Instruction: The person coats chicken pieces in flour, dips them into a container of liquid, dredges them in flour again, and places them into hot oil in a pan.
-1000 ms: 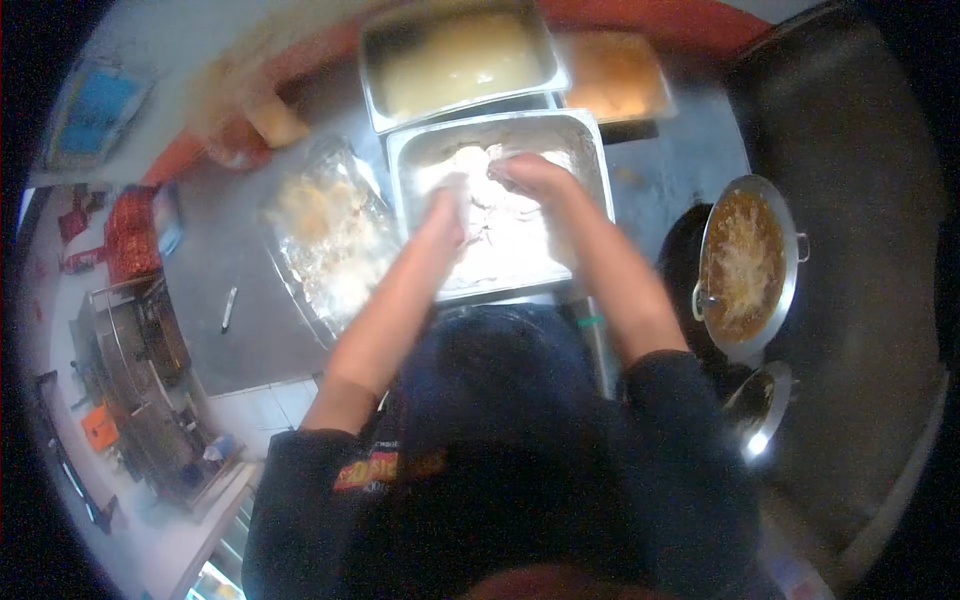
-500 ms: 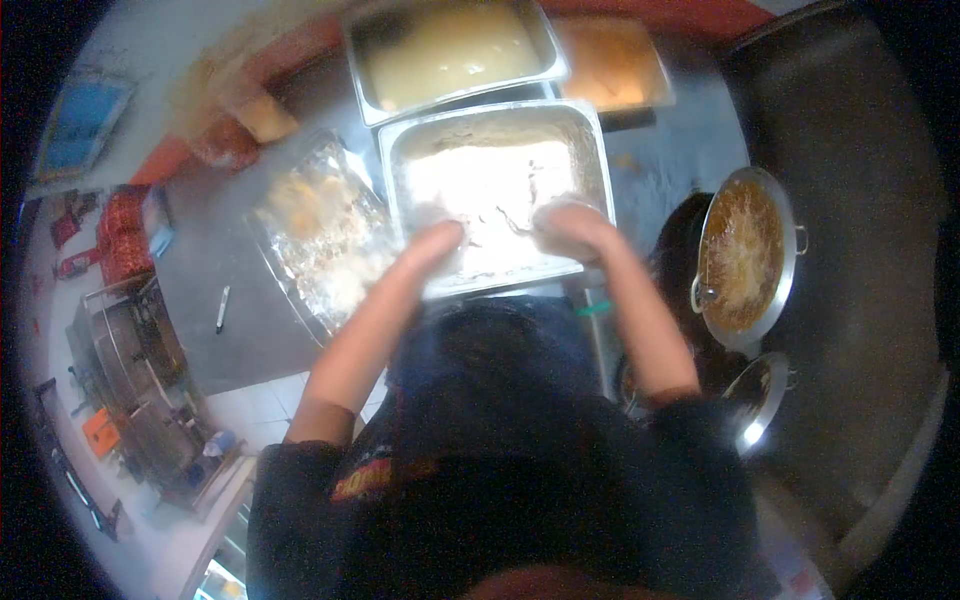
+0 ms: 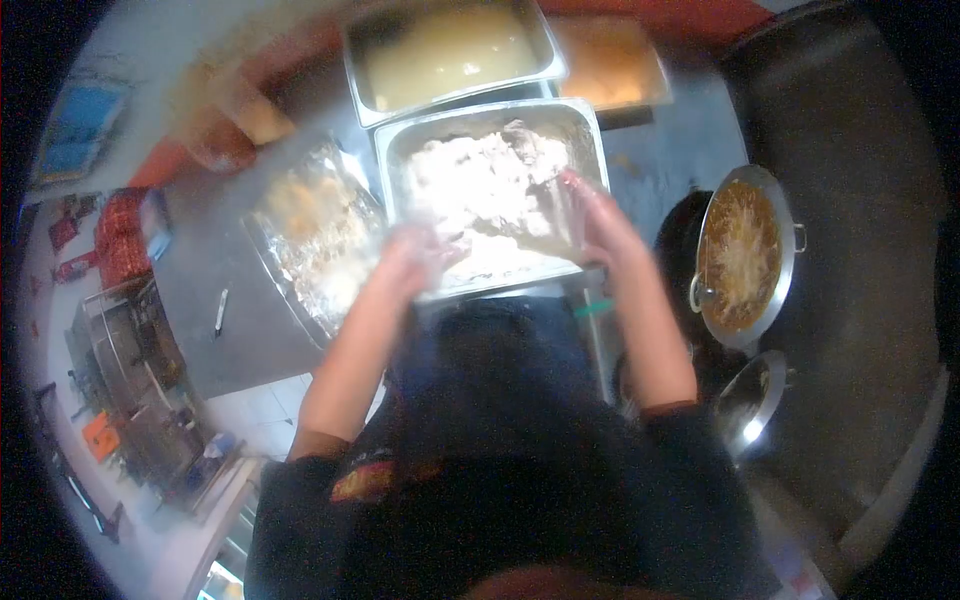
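A deep rectangular metal pan (image 3: 392,150) stands in front of me, holding a heap of white, flour-like powder (image 3: 470,180) that glares under the light. Lumps in the powder pile up toward the far side. At the near left corner of the pan is my left hand (image 3: 415,258), blurred, its fingers reaching loosely over the powder. My right hand (image 3: 605,220) is inside the right wall with fingers stretched and apart, one fingertip looking reddish. Neither hand shows anything held, though the glare hides detail around the fingers.
Behind stands a metal pan of pale yellowish liquid (image 3: 455,50), beside an orange-toned tray (image 3: 615,65). A foil-lined tray (image 3: 320,240) with golden pieces lies left, near a marker-like object (image 3: 221,312). At right, a wide pan of bubbling brown oil (image 3: 742,255) sits above a smaller pan (image 3: 750,400).
My hands have moved apart, left hand outward and right hand up along the pan's right side. The white powder now looks heaped and lumpier toward the back.
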Action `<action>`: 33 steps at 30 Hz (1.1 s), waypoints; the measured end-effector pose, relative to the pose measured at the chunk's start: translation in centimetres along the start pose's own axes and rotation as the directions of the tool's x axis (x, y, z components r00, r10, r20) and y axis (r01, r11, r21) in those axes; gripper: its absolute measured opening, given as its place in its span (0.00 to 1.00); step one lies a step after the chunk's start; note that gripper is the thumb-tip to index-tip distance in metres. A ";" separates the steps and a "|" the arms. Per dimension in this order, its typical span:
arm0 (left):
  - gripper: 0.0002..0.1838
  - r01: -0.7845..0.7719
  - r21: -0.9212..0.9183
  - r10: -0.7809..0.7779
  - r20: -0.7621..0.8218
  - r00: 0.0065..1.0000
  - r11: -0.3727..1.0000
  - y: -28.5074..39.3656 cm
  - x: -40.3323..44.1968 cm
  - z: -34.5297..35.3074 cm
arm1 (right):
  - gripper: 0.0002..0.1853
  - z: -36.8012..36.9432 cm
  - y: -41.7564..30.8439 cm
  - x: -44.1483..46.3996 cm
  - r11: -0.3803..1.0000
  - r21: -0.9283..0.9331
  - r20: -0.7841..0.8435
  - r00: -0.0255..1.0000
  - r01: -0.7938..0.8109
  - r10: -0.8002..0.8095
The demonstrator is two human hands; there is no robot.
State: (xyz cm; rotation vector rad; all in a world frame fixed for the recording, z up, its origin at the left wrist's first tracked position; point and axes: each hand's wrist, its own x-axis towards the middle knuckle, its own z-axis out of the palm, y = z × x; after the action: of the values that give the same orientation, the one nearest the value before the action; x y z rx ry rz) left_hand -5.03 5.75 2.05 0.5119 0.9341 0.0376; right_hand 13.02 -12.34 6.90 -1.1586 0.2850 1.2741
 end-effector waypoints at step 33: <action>0.15 0.179 0.333 -0.209 0.057 0.976 0.926 -9.7 12.8 -3.8 | 0.16 -0.7 5.5 6.6 0.847 -0.515 -0.138 0.988 -0.136 0.075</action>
State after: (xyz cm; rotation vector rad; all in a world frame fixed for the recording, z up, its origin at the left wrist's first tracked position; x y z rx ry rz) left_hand -2.07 1.88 -13.73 0.7189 0.9013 -0.3243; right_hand 10.93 -9.79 -1.04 -1.7053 0.0800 1.4329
